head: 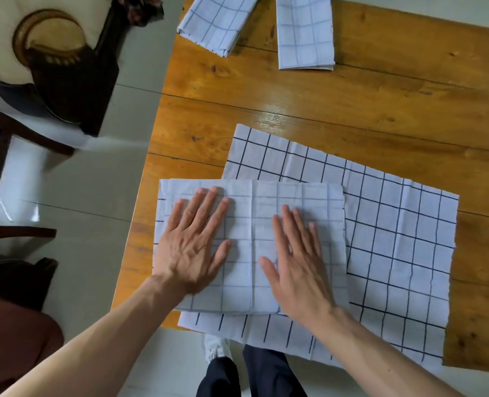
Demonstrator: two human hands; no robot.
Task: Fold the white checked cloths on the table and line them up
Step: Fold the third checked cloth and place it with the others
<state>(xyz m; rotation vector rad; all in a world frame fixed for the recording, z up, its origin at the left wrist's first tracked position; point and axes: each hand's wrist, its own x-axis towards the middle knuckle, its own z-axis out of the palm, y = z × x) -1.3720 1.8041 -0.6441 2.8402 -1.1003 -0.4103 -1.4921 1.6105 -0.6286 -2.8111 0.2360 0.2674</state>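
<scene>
A partly folded white checked cloth (254,213) lies at the near left of the wooden table (380,96). Both palms press flat on it: my left hand (197,242) on its left half, my right hand (297,265) on its right half, fingers straight and spread. Beneath it lies a larger unfolded checked cloth (395,239), spread out to the right and hanging slightly over the near edge. At the far edge sit two folded checked cloths, one tilted (217,21) and one upright (305,32), side by side.
Dark wooden chairs (22,173) stand to the left of the table on a pale tiled floor. A cushioned seat (51,38) is at the upper left. My legs and a shoe (217,351) show below the table's near edge.
</scene>
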